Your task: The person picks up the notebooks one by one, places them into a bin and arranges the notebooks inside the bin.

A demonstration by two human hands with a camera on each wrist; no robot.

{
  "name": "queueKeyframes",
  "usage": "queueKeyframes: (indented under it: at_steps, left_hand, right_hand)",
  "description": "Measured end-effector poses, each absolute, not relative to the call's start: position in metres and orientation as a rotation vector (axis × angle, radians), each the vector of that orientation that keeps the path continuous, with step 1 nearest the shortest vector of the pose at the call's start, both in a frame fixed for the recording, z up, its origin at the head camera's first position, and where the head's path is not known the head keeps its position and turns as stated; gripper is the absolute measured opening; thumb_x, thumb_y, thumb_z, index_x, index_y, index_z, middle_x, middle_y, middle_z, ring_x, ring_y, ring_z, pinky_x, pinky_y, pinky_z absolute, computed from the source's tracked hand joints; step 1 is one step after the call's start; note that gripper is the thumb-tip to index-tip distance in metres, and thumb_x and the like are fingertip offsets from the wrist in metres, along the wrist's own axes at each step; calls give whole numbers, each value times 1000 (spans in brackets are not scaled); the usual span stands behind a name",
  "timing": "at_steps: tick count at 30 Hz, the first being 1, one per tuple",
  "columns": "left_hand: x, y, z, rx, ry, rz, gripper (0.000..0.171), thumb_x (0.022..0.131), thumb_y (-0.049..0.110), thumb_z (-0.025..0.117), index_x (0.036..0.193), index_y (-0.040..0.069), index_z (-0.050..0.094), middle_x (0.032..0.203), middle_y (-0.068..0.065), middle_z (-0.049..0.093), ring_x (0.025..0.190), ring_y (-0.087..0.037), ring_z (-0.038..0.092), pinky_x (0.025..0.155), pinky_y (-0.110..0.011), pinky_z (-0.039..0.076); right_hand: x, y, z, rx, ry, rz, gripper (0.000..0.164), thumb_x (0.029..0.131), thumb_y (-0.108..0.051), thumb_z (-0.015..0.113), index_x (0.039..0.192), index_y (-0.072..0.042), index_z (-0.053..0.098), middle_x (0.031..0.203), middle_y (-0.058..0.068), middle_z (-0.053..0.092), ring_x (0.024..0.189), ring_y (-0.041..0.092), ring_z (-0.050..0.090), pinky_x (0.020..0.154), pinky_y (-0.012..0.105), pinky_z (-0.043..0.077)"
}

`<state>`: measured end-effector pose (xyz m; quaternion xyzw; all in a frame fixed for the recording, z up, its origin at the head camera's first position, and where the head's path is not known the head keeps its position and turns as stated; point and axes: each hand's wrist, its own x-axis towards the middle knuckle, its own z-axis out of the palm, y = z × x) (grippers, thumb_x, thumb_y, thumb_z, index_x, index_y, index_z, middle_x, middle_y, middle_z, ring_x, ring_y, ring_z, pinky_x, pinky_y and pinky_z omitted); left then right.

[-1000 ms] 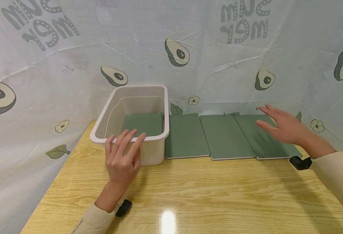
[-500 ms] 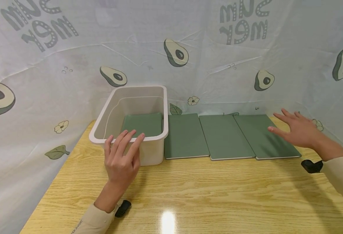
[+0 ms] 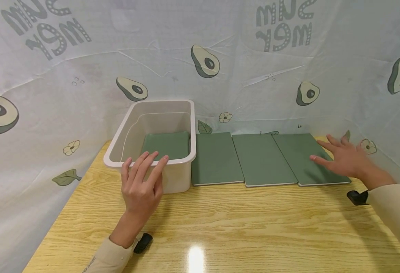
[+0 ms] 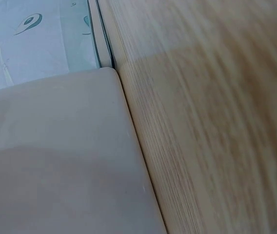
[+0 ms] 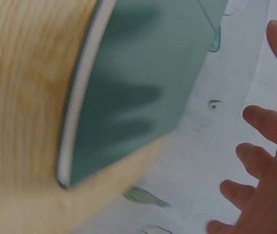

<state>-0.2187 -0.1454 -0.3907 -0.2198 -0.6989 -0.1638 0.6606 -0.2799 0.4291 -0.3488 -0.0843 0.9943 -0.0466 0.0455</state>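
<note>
A light grey plastic bin (image 3: 176, 179) stands on the left of the table, with at least one green notebook (image 3: 169, 143) lying inside. My left hand (image 3: 141, 191) rests its fingers over the bin's front rim; its thumb is hidden. Right of the bin, three green notebooks lie flat in a row: a left one (image 3: 217, 159), a middle one (image 3: 264, 161) and a right one (image 3: 298, 155). Over the right notebook's outer side hovers my right hand (image 3: 348, 161), fingers spread and holding nothing. In the right wrist view, those fingers are apart from the notebook (image 5: 172, 53), whose pale page edge shows.
The wooden table (image 3: 237, 227) stretches in front of the row. A white cloth (image 3: 172, 45) printed with avocados hangs behind and at both sides. Small black devices sit at my left wrist (image 3: 143, 243) and right wrist (image 3: 357, 197).
My right hand has shifted outward to the right from above the right notebook, then slightly down and back left. The left hand, bin and notebooks have stayed put.
</note>
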Motion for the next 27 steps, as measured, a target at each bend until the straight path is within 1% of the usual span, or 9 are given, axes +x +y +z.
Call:
queueKeyframes:
  at_steps: [4, 9, 10, 12, 15, 17, 22, 24, 27]
  left_hand:
    - [-219, -146, -391, -497, -1584, -370, 24, 101, 10, 63, 114, 12, 83, 114, -18, 80, 107, -41, 74, 109, -58, 46]
    - [-219, -146, -392, -496, -1585, -375, 24, 101, 10, 63, 114, 12, 83, 114, -18, 80, 107, -41, 74, 110, -57, 45]
    - [-219, -146, -392, -496, -1584, -376, 24, 101, 10, 63, 114, 12, 83, 114, -18, 80, 107, -41, 74, 110, -57, 46]
    - [-219, -145, -392, -497, -1582, -380, 24, 100, 10, 63, 114, 12, 83, 114, -18, 80, 106, -41, 74, 110, -57, 45]
    - [-219, -145, -391, -496, -1578, -386, 24, 100, 9, 63, 113, 12, 83, 114, -18, 81, 106, -41, 74, 110, -57, 45]
    - [-219, -145, -391, -494, -1576, -389, 24, 99, 8, 64, 113, 12, 84, 113, -18, 81, 106, -41, 74, 110, -57, 45]
    - [-219, -144, -389, -494, -1572, -391, 24, 99, 8, 64, 112, 12, 84, 113, -18, 81, 106, -41, 74, 108, -58, 46]
    - [-220, -144, -389, -497, -1570, -391, 25, 98, 7, 64, 112, 12, 84, 112, -18, 81, 106, -41, 74, 106, -59, 46]
    - [-220, -145, -389, -500, -1569, -391, 26, 96, 5, 64, 112, 12, 84, 112, -18, 81, 106, -41, 74, 104, -60, 46]
  right_hand:
    - [-282, 428, -364, -246, 2944, -367, 90, 108, -57, 48, 166, 6, 21, 166, 48, 6, 145, 77, 15, 107, 87, 22]
    - [-282, 429, -385, -235, 2845, -455, 96, 106, -57, 53, 164, 12, 17, 162, 53, 3, 139, 80, 21, 105, 86, 29]
    - [-282, 430, -389, -241, 2833, -453, 98, 105, -56, 55, 163, 13, 17, 161, 54, 4, 139, 80, 21, 105, 86, 29]
    - [-282, 430, -395, -256, 2820, -446, 100, 103, -56, 58, 162, 15, 19, 159, 56, 5, 139, 81, 18, 106, 88, 25]
    - [-283, 430, -401, -260, 2818, -434, 102, 101, -57, 61, 161, 15, 21, 158, 58, 7, 141, 80, 15, 109, 88, 17]
    - [-283, 430, -402, -254, 2827, -406, 103, 100, -59, 60, 161, 15, 22, 157, 59, 8, 140, 81, 16, 108, 89, 17]
    - [-283, 433, -404, -206, 2833, -345, 106, 100, -65, 57, 162, 12, 20, 156, 59, 8, 135, 82, 26, 102, 86, 33]
    - [-283, 433, -404, -191, 2834, -353, 107, 99, -65, 58, 162, 12, 20, 157, 59, 7, 135, 81, 27, 101, 85, 35]
    - [-284, 433, -406, -179, 2834, -370, 108, 99, -65, 60, 163, 12, 19, 157, 58, 6, 136, 81, 26, 102, 85, 34]
